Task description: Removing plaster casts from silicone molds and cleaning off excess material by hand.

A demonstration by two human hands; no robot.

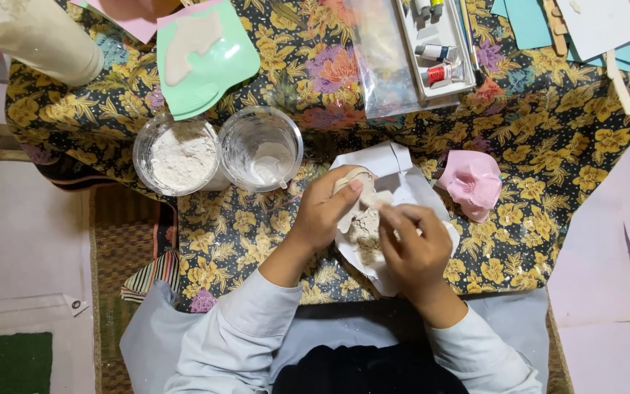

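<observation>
The plaster cast [362,219] lies between both hands over a sheet of white paper [391,164] on the floral-cloth worktop [548,131], its long axis running from the upper left, under the left hand [326,208], down toward the person's lap. The left hand's fingers [344,195] are curled closed over the cast's upper end, gripping it from the left. The right hand [417,248] sits just right of and below the cast, fingers bent and pinched at its right edge; whether they hold a small tool or only touch the plaster I cannot tell. Both hands are on the cast, the left carrying it. Up-left of it, near the left hand, stand two clear cups: the left cup [176,153] holds white powder, the right cup [260,149] only a whitish film and residue. A pink mold [472,182] lies just right of the paper, a green mold [205,58] with a pale filling farther up-left, and a tray of paint tubes [439,51] above.
</observation>
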